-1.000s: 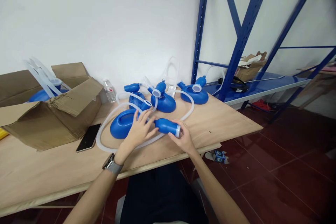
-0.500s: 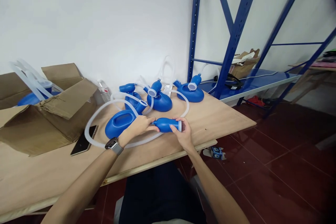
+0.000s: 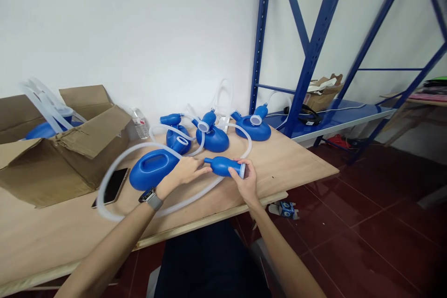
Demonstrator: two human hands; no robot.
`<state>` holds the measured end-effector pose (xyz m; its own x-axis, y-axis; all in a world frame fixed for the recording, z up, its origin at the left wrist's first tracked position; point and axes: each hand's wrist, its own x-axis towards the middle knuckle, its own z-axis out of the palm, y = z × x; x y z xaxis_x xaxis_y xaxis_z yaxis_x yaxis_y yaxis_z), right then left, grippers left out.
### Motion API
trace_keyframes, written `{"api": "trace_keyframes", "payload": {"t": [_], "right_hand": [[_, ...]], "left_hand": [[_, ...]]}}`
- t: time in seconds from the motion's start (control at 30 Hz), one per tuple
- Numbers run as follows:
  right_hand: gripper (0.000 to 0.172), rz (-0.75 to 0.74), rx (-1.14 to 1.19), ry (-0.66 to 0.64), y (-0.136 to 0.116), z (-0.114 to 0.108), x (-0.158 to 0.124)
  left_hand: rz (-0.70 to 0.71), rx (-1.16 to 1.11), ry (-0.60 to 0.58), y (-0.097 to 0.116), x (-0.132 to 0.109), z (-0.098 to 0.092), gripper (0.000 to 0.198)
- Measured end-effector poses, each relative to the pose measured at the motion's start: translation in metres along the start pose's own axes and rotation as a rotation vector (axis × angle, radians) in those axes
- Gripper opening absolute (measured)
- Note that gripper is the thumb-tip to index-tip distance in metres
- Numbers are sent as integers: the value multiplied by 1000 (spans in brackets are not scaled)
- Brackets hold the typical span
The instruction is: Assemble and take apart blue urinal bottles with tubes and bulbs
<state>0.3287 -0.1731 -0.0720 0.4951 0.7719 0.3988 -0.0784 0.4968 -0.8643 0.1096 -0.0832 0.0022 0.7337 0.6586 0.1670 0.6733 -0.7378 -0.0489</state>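
My right hand (image 3: 247,182) grips a blue plastic urinal funnel head (image 3: 223,166) by its wide, white-rimmed end. Its narrow spout points left, bare, at the fingertips of my left hand (image 3: 188,171). The left fingers are closed around the end of a translucent hose (image 3: 129,147); the grip itself is partly hidden. From there the hose loops wide over the tabletop and passes under the funnel head. Beside my left wrist lies a blue urinal bottle (image 3: 143,181) with a handle hole, its white-rimmed mouth angled up to the right.
Behind stand more blue urinal bottles (image 3: 218,142) with hoses and funnel heads. A cardboard box (image 3: 80,163) holding blue parts and hoses is at left, near a phone (image 3: 113,186) and a clear plastic bottle (image 3: 140,125). Blue metal shelving (image 3: 310,65) rises at right.
The funnel head's spout now shows bare, apart from the hose at my left hand. The hose loop has widened leftward over the phone, and the near bottle has shifted slightly left.
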Motion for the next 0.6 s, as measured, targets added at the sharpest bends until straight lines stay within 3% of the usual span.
{"api": "trace_keyframes", "payload": {"t": [0.13,0.23,0.33,0.47,0.6], "right_hand": [[50,201,121,180,-14,-6,13],[56,259,227,245,-22,-11,21],[58,278,291,273,-27,-14,25],[55,280,281,327,-30,-28,34],[50,252,297,411,-27,-60,49]], "left_hand": [[133,-28,-20,20,-14,-9,69],[229,63,-70,38,-25,-13,73],[329,190,-149,50,-34,-11,49],[359,340,-126,44,-46,-17,5],[405,456,45,19,-58,-52,12]]}}
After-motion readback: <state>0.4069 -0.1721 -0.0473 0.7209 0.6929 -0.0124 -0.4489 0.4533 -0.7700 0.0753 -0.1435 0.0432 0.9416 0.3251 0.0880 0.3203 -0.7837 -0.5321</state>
